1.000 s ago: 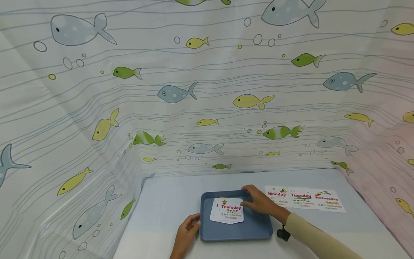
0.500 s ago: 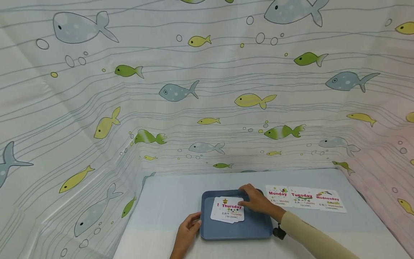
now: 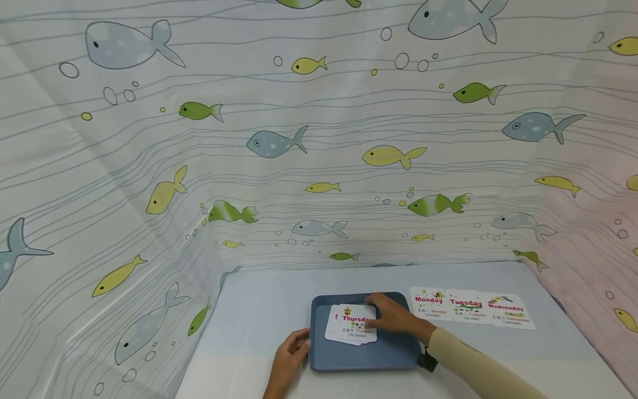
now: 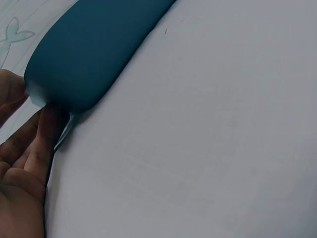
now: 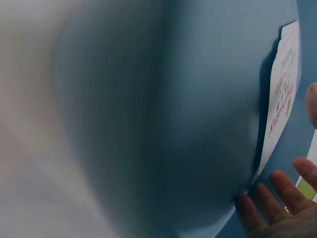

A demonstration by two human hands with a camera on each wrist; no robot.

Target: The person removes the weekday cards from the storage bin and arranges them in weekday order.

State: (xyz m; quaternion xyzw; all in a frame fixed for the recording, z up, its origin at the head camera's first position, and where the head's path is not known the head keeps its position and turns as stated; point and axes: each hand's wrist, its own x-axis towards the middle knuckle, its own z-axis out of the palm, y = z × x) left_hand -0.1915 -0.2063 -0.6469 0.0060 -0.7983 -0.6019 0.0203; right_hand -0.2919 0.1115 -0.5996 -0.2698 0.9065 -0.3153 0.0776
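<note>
My left hand (image 3: 289, 356) holds the blue tray (image 3: 366, 360) at its left edge; in the left wrist view its fingers (image 4: 47, 124) bend against the tray's outer wall. Inside the tray lies a loose stack of white cards, with a "Thursday" card (image 3: 351, 318) on top and other card edges showing at its left. Over the tray, my right hand (image 3: 396, 318) reaches across the right side of that stack, fingertips above the card's right edge. In the right wrist view its fingers (image 5: 285, 191) are spread beside the cards; contact cannot be made out.
Right of the tray, the "Monday" (image 3: 430, 305), "Tuesday" (image 3: 466, 305) and "Wednesday" (image 3: 507, 310) cards lie in a row on the white table (image 3: 259, 299). A fish-printed curtain (image 3: 319, 166) surrounds the table. A small black device (image 3: 427, 361) sits at my right wrist.
My right hand has moved from the tray's far rim down toward the "Thursday" card, its fingers now over the card's right edge. The left hand and tray stay put.
</note>
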